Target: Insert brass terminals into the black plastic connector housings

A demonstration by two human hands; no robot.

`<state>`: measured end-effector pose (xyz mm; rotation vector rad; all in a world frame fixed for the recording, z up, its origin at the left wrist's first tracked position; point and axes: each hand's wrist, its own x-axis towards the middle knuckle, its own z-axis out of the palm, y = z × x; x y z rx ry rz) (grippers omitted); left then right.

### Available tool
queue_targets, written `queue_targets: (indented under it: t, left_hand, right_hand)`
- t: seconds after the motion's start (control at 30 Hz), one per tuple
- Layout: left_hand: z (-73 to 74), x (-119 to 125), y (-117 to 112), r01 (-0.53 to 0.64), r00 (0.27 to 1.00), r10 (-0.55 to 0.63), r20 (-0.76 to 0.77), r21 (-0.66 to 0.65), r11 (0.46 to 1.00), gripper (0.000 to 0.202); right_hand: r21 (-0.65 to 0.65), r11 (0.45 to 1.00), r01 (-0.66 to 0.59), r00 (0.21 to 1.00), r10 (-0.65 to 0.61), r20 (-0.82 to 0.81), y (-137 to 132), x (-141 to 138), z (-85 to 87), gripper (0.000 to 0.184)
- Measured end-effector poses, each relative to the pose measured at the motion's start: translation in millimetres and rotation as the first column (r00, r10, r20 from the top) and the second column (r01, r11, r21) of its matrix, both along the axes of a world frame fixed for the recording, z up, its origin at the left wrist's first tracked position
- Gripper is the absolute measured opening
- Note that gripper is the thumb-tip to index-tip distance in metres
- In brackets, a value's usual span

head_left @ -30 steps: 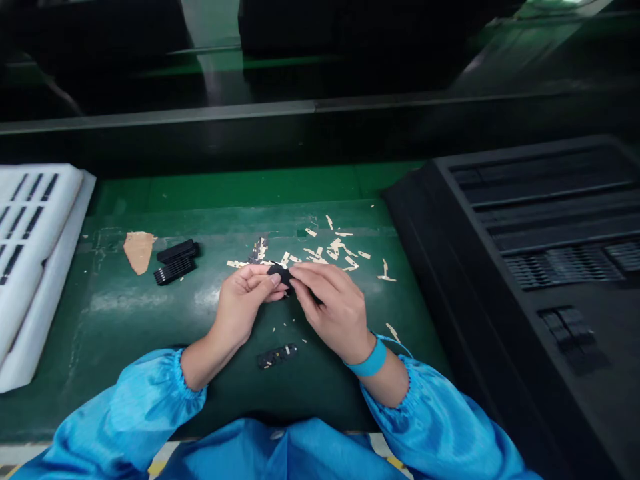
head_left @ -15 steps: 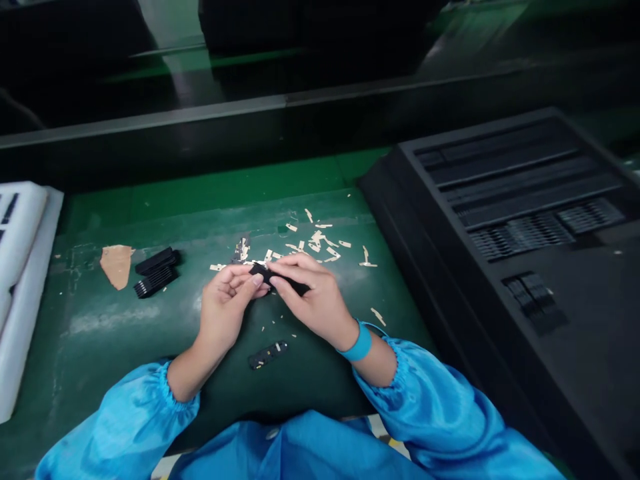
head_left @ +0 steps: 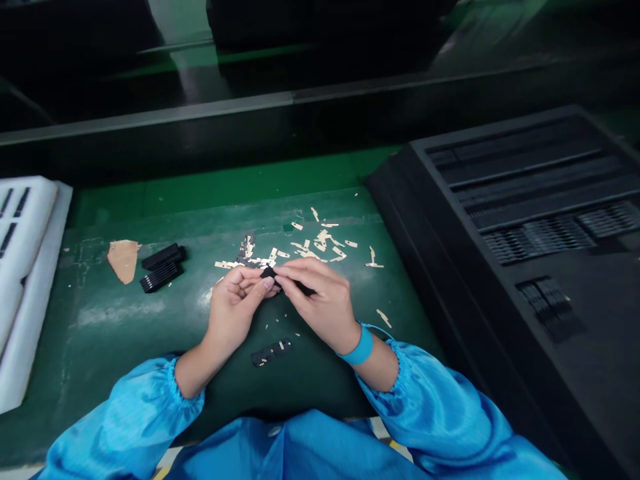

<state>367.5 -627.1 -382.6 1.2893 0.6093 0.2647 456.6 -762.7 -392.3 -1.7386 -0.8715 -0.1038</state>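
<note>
Between my two hands is a small black part [head_left: 269,273], mostly hidden by the fingers. My left hand [head_left: 235,303] pinches its left end between thumb and fingertips. My right hand [head_left: 320,297] is closed on the other end, and a dark stretch of it shows under the palm. Just beyond the fingertips lie many small pale strips [head_left: 323,241], scattered on the green mat. Nearer to me, below the hands, rests a flat dark part [head_left: 271,353] with little light spots on it. Tiny light scraps lie between that part and my hands.
On the left are a torn brown piece [head_left: 123,260], ribbed black parts [head_left: 161,275] and white foam trays [head_left: 30,280]. A large black tray [head_left: 450,280] holding rows of dark parts fills the right side. A dark ledge [head_left: 250,150] runs behind the green work surface [head_left: 115,340].
The view has shifted slightly, so everything sits a little further right. Both hands keep hold of the small black part, which looks slightly turned between the fingertips.
</note>
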Motion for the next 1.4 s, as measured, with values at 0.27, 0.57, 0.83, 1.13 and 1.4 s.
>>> queue_targets:
  t: [0.27, 0.57, 0.83, 1.13, 1.4]
  left_hand:
    - [5.7, -2, 1, 0.04, 0.999, -0.042, 0.012, 0.155, 0.987, 0.025]
    - [2.5, -8, 3, 0.184, 0.981, -0.19, -0.024, 0.396, 0.9, 0.033]
    - [1.3, -1, 14, 0.132, 0.988, -0.153, 0.038, 0.328, 0.935, 0.032]
    - [-1.3, 1, 6, 0.043, 0.999, -0.043, -0.005, -0.024, 0.999, 0.045]
    - [0.7, -1, 7, 0.14, 0.99, -0.136, -0.036, 0.105, 0.985, 0.028]
  right_hand:
    - [0.016, 1.0, -0.018, 1.0, 0.017, 0.007, -1, -1, 1.9, 0.021]
    - [-0.017, 0.996, -0.092, 0.995, 0.092, 0.024, -2, 0, 1.5, 0.027]
    - [0.003, 0.99, -0.144, 0.965, 0.141, -0.221, -2, 2, 6.7, 0.037]
    - [-0.236, 0.971, 0.039, 0.968, 0.022, 0.252, -5, -6, 1.6, 0.011]
    - [-0.121, 0.97, -0.209, 0.949, 0.172, -0.264, -3, 4, 5.0, 0.019]
